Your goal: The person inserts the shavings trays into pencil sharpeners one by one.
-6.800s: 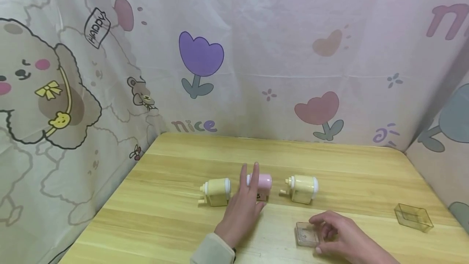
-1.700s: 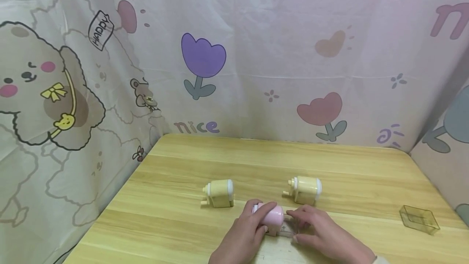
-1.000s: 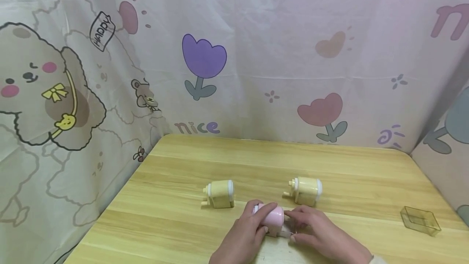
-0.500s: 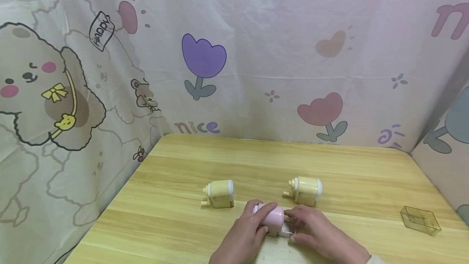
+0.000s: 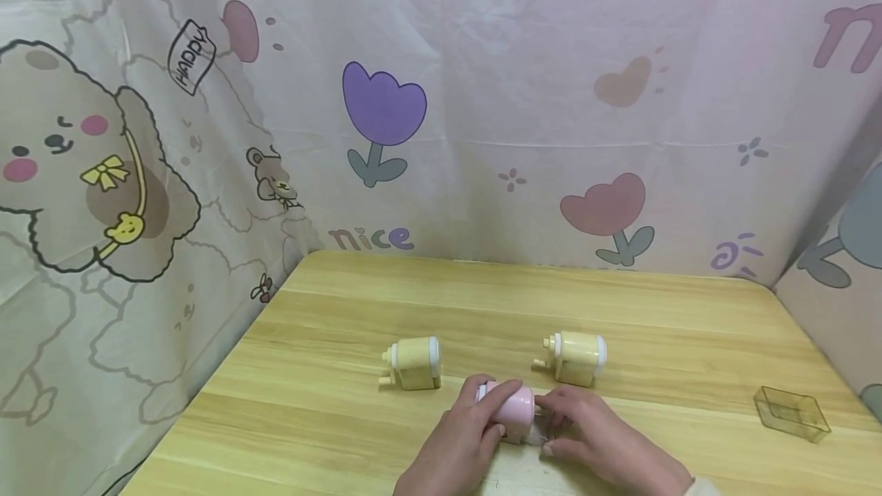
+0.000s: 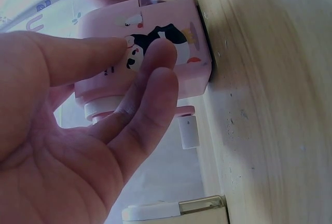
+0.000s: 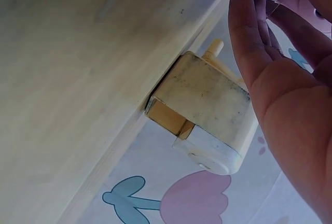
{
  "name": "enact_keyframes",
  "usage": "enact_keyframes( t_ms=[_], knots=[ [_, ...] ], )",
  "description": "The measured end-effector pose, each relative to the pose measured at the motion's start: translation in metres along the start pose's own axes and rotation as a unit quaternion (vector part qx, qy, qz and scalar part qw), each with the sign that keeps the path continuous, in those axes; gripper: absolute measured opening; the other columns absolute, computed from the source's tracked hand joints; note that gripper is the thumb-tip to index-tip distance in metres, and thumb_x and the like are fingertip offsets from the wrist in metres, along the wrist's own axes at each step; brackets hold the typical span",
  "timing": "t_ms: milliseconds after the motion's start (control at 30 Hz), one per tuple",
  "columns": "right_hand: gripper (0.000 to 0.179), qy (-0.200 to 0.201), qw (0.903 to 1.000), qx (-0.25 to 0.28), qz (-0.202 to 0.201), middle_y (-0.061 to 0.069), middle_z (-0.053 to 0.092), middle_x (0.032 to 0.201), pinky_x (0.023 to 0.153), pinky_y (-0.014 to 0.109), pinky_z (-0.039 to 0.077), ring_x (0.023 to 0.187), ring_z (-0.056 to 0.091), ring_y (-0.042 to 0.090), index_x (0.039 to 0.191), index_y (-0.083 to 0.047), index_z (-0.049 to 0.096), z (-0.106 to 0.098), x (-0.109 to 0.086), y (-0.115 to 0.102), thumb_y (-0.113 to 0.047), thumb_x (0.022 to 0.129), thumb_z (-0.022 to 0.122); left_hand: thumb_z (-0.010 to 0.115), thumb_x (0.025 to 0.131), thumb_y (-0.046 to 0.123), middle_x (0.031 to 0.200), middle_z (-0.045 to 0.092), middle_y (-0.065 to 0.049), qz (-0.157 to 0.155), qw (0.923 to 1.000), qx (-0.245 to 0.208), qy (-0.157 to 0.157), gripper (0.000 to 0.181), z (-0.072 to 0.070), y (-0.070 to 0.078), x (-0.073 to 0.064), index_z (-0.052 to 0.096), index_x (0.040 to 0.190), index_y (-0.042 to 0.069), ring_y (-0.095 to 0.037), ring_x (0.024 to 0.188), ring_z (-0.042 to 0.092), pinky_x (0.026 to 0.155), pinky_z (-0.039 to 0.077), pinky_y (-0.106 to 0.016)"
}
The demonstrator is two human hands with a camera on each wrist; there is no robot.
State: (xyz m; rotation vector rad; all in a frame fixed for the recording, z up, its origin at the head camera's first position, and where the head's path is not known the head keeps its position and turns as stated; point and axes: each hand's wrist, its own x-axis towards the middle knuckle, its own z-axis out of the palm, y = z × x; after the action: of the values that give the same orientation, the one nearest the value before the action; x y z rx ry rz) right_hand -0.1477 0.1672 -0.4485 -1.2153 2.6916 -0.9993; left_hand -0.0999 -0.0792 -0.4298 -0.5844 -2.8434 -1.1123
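- The pink sharpener (image 5: pixel 517 404) is sitting upright near the middle of the desk (image 5: pixel 331 343), between the two hands, with the clear drawer (image 5: pixel 534 436) partly showing at its right end.
- The left hand (image 5: pixel 458 435) is gripping the pink sharpener's body from the left, a finger lying across its top and the thumb pressing its near, printed side.
- The right hand (image 5: pixel 592 431) is pinching the clear drawer, thumb and fingers standing narrowly apart; their exact contact is partly hiding from view.
- The pink sharpener is looking light and stiff, probably hard plastic; its glossy shell is likely being slippery, so its flat near and far sides are seeming the best hold.
- The crank (image 6: pixel 188 130) is jutting at the left end; being thin and probably movable, it is seeming a poor place to hold.
- The clear drawer is looking thin-walled, smooth and perhaps brittle; a gentle pinch across its near and far walls is seeming safest.
- The left yellow sharpener (image 5: pixel 416 366) and right yellow sharpener (image 5: pixel 577 358) are standing farther back; an amber box (image 5: pixel 792 425) is resting well apart, far right.
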Motion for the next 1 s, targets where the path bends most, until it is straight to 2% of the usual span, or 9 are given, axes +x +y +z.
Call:
enact_keyframes(
  t_ms=[433,700,1000],
  knots=[
    [0.048,0.0,0.9999,-0.002,-0.011,-0.007,0.067,0.109,0.081,0.03,0.057,0.098,0.06,0.005,0.13,-0.006,0.069,0.0014,0.0024,0.0001,-0.03,0.09,0.08,0.068,0.097,0.005,0.144,0.05,-0.011,0.0,1.0,0.003,0.002,0.059,0.0008,-0.0012,-0.0003,0.056,0.148,0.034,-0.015,0.085,0.064,0.07,0.053,-0.027],
    [0.045,-0.011,0.9999,0.008,0.0,-0.006,0.067,0.112,0.082,0.03,0.057,0.1,0.061,0.006,0.128,-0.009,0.072,0.001,0.0047,-0.0008,-0.032,0.09,0.08,0.069,0.097,0.006,0.144,0.05,-0.01,-0.002,1.0,0.003,0.002,0.06,0.001,-0.0012,-0.0002,0.055,0.148,0.034,-0.015,0.087,0.065,0.07,0.053,-0.027],
    [0.041,0.021,0.9978,0.041,-0.047,-0.01,0.066,0.104,0.074,0.026,0.056,0.091,0.061,0.003,0.122,-0.01,0.069,0.0065,0.0061,0.0013,-0.022,0.086,0.085,0.068,0.097,0.005,0.146,0.049,-0.01,0.0,1.0,0.005,0.0,0.061,0.0011,-0.0009,-0.0007,0.054,0.149,0.036,-0.013,0.086,0.062,0.071,0.052,-0.027]
  ],
)
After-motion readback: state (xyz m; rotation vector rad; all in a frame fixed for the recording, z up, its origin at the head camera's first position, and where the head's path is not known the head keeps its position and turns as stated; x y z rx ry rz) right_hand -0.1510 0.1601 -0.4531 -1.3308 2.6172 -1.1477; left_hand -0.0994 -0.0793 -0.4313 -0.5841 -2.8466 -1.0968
